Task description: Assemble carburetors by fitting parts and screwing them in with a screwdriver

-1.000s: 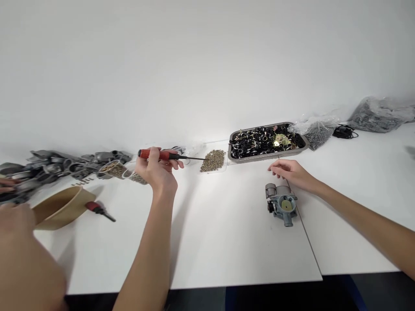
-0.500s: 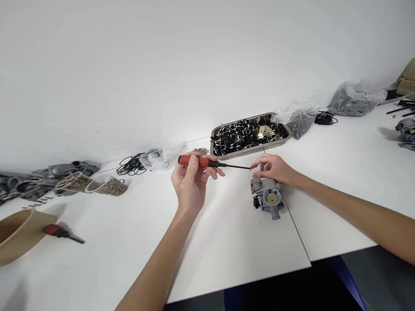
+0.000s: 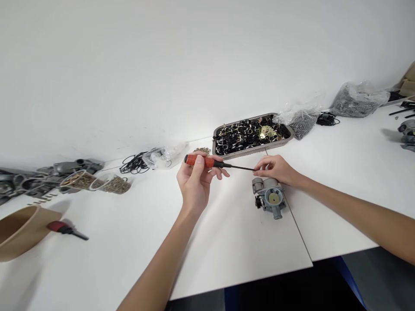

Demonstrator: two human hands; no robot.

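Note:
My left hand [image 3: 196,183] is closed round the red and black handle of a screwdriver [image 3: 207,162], its thin shaft pointing right. At the shaft's tip, the thumb and fingertips of my right hand [image 3: 272,168] are pinched together; what they hold there is too small to make out. Just below that hand a grey metal carburetor [image 3: 274,199] lies on the white table [image 3: 236,250], its round opening facing me. A yellowish disc shows inside the opening.
Behind my hands stands a metal tray [image 3: 253,152] of small black and brass-coloured parts. Bags of parts [image 3: 303,123] line the wall. At left are two plastic cups of small metal pieces [image 3: 113,183], a tan container [image 3: 29,233] and another red-handled tool [image 3: 66,229].
My right fingertips have closed in at the screwdriver's tip. The whole view has shifted slightly, and the carburetor stays in place on the table.

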